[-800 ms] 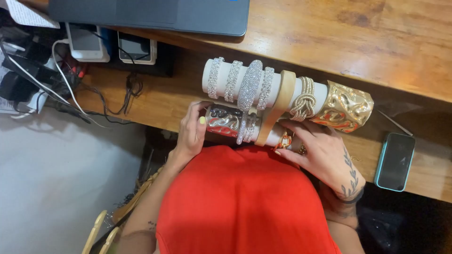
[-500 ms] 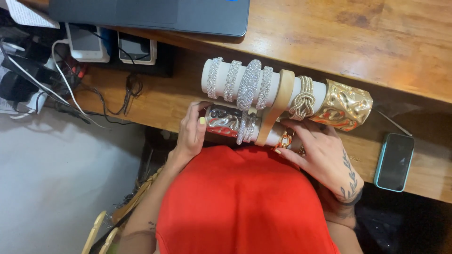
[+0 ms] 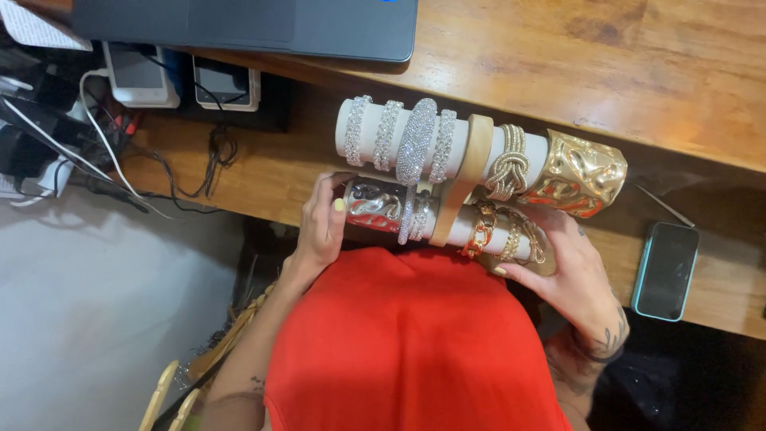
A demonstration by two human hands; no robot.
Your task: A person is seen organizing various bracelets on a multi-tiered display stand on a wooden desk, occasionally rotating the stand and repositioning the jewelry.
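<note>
Bracelet stand [image 3: 467, 179] at worktop [image 3: 606, 72] edge, over lap | left hand [image 3: 321, 227], right hand [image 3: 570, 275]: fingers curled round lower bar's ends | likely stiff, top-heavy, bangles slide; grip bar ends.

Both hands [image 3: 323, 227] [image 3: 562, 271] cupped, fingers curled

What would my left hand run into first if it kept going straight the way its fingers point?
Probably the hammered silver cuff bracelet on the lower white display roll. The left hand already cups that roll's end, fingers pointing right, seemingly touching the cuff, though depth is hard to judge from above.
</note>
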